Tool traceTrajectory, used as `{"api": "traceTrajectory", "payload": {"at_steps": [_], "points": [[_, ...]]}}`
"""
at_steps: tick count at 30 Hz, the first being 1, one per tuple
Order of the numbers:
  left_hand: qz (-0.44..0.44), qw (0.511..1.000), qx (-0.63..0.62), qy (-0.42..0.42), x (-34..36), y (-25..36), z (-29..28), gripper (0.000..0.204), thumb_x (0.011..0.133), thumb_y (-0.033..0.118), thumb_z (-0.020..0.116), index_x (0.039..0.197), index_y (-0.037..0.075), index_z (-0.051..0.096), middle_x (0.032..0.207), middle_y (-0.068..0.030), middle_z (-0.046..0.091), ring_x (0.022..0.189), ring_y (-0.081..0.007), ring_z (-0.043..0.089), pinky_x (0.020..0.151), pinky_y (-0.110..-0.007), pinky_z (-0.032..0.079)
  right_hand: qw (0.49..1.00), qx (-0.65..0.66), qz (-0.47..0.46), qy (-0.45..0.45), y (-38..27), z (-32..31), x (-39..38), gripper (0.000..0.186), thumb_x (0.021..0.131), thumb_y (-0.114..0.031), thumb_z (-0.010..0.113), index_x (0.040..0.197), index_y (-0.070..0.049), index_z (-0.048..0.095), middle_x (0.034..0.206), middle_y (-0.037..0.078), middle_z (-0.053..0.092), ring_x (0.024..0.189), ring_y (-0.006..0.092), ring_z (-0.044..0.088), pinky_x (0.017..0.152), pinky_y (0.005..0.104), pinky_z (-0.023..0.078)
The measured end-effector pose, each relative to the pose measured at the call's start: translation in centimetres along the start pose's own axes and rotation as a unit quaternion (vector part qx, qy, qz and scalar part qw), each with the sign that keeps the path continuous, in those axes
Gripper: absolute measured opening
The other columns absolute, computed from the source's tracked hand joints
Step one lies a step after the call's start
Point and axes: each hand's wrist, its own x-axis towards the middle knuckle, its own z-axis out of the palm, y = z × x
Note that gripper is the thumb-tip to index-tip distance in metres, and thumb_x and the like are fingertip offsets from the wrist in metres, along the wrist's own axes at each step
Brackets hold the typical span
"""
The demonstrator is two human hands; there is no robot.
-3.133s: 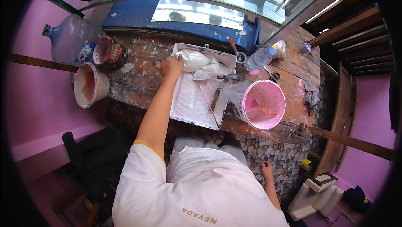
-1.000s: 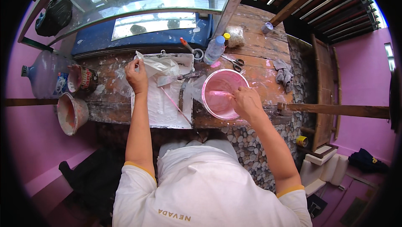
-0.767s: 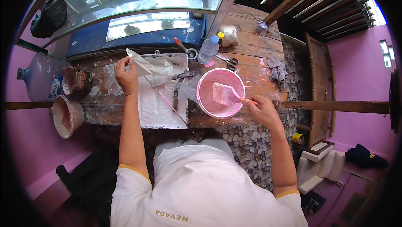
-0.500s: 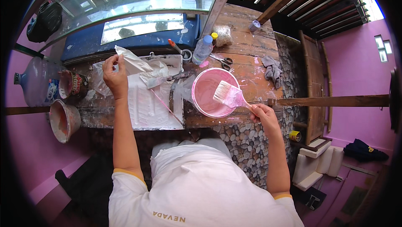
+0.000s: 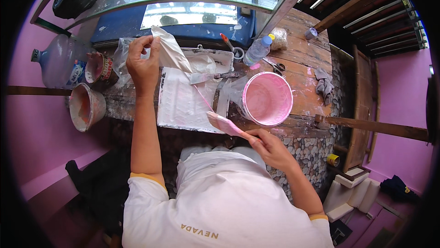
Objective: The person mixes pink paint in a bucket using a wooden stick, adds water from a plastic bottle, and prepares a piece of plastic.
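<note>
From the head view, the person's left hand (image 5: 143, 65) is raised over the far left corner of the white paint tray (image 5: 183, 106), its fingers pinched shut on the top of a pale plastic bag (image 5: 172, 53) that hangs slanting down toward the tray's deep end. The right hand (image 5: 270, 149) sits nearer the body, just off the workbench's (image 5: 307, 92) front edge, fingers curled tight around the handle of a flat paintbrush (image 5: 227, 126); its pink-coated bristles point up and left, over the tray's near right corner. One pink bucket (image 5: 267, 98) stands just right of the tray, touching crumpled clear plastic beside it. One putty knife (image 5: 208, 77) lies across the tray's upper part. Behind, there is one clear plastic bottle (image 5: 256, 51) with a blue cap, one pair of scissors (image 5: 275, 66) and one grey rag (image 5: 324, 81) farther right. At the bench's left end I count two stained tubs, a smaller one (image 5: 98, 67) behind and a larger one (image 5: 85, 106) at the front, and one big water jug (image 5: 57, 60) against the pink wall.
</note>
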Motion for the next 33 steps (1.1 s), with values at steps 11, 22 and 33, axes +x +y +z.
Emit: {"api": "traceTrajectory", "payload": {"at_steps": [11,22,33], "points": [[-0.004,0.999,-0.033,-0.039,-0.8,1.3,-2.6,0.01,0.089,0.009,0.078,0.096,0.005,0.072,0.092,-0.0028,0.069,0.079,-0.0158,0.057,0.071,-0.029,0.047,0.929,-0.32,-0.166,-0.081,5.8,12.3,9.6,0.046,0.095,-0.017,0.063,0.136,0.0,0.05,0.106,0.019,0.057,0.098,0.0369,0.061,0.085,0.0459,0.052],[0.015,0.983,-0.138,-0.119,-1.3,4.9,-4.6,0.01,0.088,0.008,0.079,0.092,0.004,0.072,0.094,-0.0026,0.071,0.087,-0.0154,0.063,0.073,-0.03,0.047,0.97,-0.022,-0.165,0.179,-4.2,5.0,10.7,0.02,0.097,-0.016,0.069,0.113,-0.004,0.069,0.107,0.013,0.066,0.099,0.0304,0.065,0.085,0.0419,0.051],[0.046,0.93,-0.287,-0.224,-1.1,11.8,-3.7,0.011,0.084,-0.003,0.08,0.091,0.0,0.072,0.092,-0.0061,0.069,0.09,-0.019,0.061,0.08,-0.031,0.05,0.928,0.014,-0.283,0.243,-6.1,-0.4,12.8,0.036,0.094,-0.02,0.075,0.129,-0.012,0.07,0.135,0.011,0.06,0.128,0.0265,0.057,0.107,0.0381,0.045]]}}
